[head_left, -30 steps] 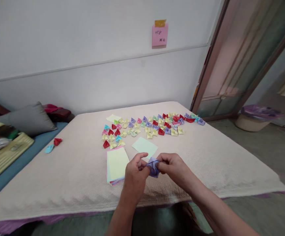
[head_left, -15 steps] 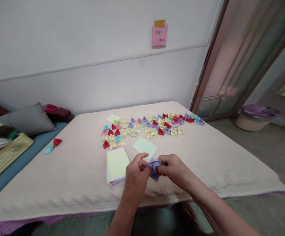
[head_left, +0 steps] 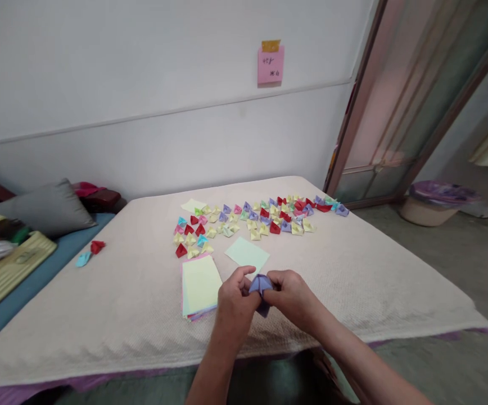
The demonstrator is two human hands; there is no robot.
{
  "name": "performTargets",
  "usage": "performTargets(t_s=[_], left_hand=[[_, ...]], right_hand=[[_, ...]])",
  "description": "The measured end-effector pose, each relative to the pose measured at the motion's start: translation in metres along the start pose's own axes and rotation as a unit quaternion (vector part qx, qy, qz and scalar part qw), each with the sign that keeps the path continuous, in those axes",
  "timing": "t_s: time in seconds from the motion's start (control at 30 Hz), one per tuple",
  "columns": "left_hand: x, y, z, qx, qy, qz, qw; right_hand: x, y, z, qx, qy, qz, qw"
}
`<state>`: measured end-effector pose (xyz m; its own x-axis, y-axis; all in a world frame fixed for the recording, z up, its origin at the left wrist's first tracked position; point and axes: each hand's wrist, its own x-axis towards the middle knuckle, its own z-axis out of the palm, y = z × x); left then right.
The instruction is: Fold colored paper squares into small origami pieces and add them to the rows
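A folded purple origami paper is pinched between both hands, just above the near part of the covered table. My left hand grips its left side, with the index finger stretched out past it. On the right side, my right hand presses it between thumb and fingers. My fingers hide parts of its lower folds. A pale green paper sheet lies flat just beyond my hands. Left of my left hand rests a stack of coloured paper with a pale yellow sheet on top.
Many small folded paper pieces in several colours spread across the back of the white cloth. A red folded piece and a light blue one lie far left. A pink note is taped to the wall.
The purple paper's raised folds have drawn closer together into a more compact, rounded shape. My right hand has shifted slightly left, nearer my left hand. The view has tilted a little.
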<state>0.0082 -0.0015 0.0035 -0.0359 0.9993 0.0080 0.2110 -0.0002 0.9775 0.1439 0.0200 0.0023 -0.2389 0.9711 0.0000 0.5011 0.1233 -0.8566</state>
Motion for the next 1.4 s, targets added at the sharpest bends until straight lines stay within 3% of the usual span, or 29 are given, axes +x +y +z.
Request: performTargets(t_s=[0.13, 0.33, 0.47, 0.67, 0.9, 1.1, 1.27, 1.4], left_hand=[[0.000, 0.000, 0.000, 0.019, -0.018, 0.011, 1.000], [-0.001, 0.004, -0.010, -0.048, -0.057, -0.007, 0.997], [0.002, 0.001, -0.014, -0.074, -0.051, -0.006, 0.996], [0.002, -0.002, -0.015, -0.067, -0.053, 0.001, 0.996], [0.000, 0.002, -0.008, 0.001, 0.001, 0.026, 1.000], [0.004, 0.004, -0.013, -0.111, -0.020, -0.039, 0.993], [0.003, 0.004, -0.023, -0.153, 0.059, -0.084, 0.983], [0.003, 0.002, -0.024, -0.104, 0.093, -0.077, 0.987]], right_hand=[[0.000, 0.003, -0.001, 0.040, -0.025, 0.009, 0.999], [0.002, 0.003, -0.011, 0.134, -0.086, 0.030, 0.987], [0.003, 0.000, -0.017, 0.160, -0.063, 0.043, 0.984], [0.003, 0.004, -0.013, 0.114, -0.025, 0.010, 0.993], [0.006, 0.005, -0.011, 0.134, -0.022, 0.026, 0.990], [0.010, 0.006, -0.013, 0.187, -0.047, 0.055, 0.980], [0.010, 0.004, -0.014, 0.221, -0.041, 0.092, 0.970], [0.013, 0.005, -0.011, 0.218, -0.022, 0.089, 0.972]])
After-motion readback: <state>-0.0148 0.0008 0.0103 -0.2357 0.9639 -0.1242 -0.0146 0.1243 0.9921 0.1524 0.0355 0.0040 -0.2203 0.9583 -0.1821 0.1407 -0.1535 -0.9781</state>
